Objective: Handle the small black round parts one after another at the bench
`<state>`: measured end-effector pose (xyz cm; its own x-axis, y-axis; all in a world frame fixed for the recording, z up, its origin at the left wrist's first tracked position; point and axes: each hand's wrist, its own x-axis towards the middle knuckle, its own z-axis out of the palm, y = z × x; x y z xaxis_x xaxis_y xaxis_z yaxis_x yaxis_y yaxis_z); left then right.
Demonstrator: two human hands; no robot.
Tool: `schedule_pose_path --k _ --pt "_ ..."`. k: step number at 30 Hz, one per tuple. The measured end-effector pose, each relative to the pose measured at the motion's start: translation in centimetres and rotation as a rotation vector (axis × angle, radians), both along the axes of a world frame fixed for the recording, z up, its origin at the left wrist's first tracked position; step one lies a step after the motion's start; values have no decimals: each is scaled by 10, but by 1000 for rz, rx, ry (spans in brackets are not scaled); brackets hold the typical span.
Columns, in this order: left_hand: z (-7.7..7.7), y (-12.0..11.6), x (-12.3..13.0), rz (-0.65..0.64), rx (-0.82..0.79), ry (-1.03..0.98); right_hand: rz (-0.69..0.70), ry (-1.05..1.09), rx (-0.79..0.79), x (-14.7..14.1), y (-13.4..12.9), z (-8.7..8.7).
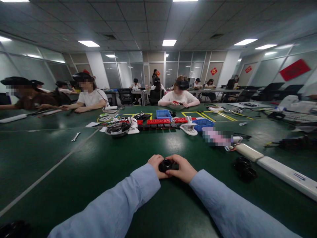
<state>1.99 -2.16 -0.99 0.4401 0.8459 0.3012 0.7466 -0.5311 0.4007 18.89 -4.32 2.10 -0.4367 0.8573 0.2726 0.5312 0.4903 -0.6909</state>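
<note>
Both hands meet over the green table in front of me, around a small black round part [165, 165] with a dark circular opening that faces up toward me. My left hand [156, 165] wraps its left side. On the other side my right hand [183, 168] is closed, thumb and fingers against the part; a black piece also shows inside its grip, and I cannot tell whether it is joined on. What exactly the part is does not show. Off to the right, black round pieces [245, 168] of similar look lie on the table.
Ahead lie a row of red and black blocks [162, 122], blue trays [203, 124], white clamps [189, 127] and a bowl of cables [117, 128]. A wrench [76, 137] lies left; a long white bar [287, 175] lies right. Another person [180, 94] works across the table.
</note>
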Motion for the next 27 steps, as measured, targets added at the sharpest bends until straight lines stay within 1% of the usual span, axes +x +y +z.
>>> schedule_pose_path --k 3,5,7,9,12,16,19,22,27 --pt "-1 6 -5 -143 -40 -31 153 -9 -32 7 5 5" --pt "0 9 -8 -212 -60 -22 221 -29 -36 11 7 7" --pt "0 10 -10 -246 -64 -11 245 -45 -27 13 8 8" --pt "-1 11 -10 -251 -55 2 244 -44 -16 13 8 7" --pt "-6 12 -7 -206 -38 25 203 -11 -15 9 5 0" --pt "-9 12 -4 -152 -23 8 69 46 -55 1 1 -7" --pt "-6 7 -2 -110 -8 -3 -37 43 -51 -2 -1 -9" --pt "-1 2 0 -49 -9 27 -112 16 -26 -4 -1 -8" --pt "3 -1 3 59 6 56 -139 3 -26 -6 -4 -6"
